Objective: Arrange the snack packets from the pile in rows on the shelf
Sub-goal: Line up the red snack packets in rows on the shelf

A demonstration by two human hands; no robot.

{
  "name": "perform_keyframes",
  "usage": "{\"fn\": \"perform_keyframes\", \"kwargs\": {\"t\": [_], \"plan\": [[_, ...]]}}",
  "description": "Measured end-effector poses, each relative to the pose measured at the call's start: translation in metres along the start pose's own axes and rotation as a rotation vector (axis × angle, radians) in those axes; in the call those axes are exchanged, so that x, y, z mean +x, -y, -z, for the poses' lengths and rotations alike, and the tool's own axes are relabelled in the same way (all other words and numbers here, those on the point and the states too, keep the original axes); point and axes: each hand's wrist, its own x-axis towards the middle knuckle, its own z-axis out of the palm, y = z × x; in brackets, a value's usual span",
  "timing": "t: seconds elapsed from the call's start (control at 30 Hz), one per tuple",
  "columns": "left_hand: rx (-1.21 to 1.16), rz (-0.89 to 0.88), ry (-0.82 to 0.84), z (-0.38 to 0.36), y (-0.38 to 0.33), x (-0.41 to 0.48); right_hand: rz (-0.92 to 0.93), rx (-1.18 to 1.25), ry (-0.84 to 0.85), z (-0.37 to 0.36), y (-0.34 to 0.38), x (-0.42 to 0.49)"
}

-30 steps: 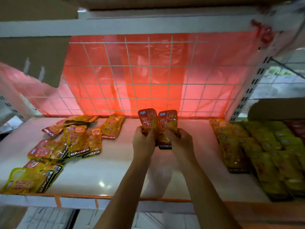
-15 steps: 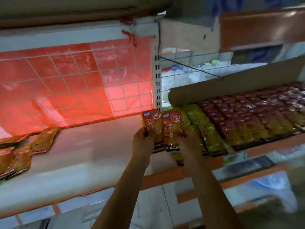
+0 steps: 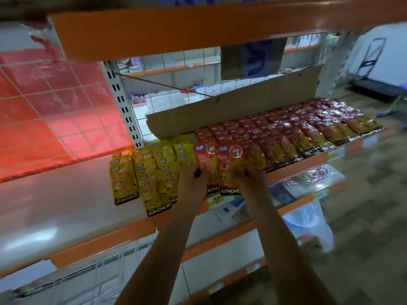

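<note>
Left orange packet (image 3: 203, 160) and right orange packet (image 3: 229, 166): side by side, held before the cardboard sheet (image 3: 242, 104), over the shelf (image 3: 66, 194). Left hand (image 3: 192, 183) pinches one, right hand (image 3: 251, 181) the other. Yellow packet rows (image 3: 152, 172) before the sheet's left end; red packet rows (image 3: 297, 133) along its front.

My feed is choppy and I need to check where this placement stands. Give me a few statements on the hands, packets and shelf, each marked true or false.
1. The left hand grips the left orange packet, and the right hand grips the right orange packet. True.
2. The yellow packets lie to the right of both hands. False: they lie to the left.
3. A cardboard strip stands behind the red packets. True.
4. The red plastic sheet hangs behind the red packets. False: it hangs further left, behind a wire grid.
</note>
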Motion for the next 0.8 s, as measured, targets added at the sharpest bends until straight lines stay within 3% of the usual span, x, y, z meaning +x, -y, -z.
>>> {"fn": "perform_keyframes", "kwargs": {"t": [0.47, 0.8], "plan": [[0.259, -0.103, 0.198, -0.089, -0.009, 0.065, -0.03, 0.029, -0.15, 0.049, -0.012, 0.075], [0.265, -0.08, 0.151, -0.112, -0.01, 0.095, -0.013, 0.004, -0.251, 0.075, -0.027, 0.132]]}}
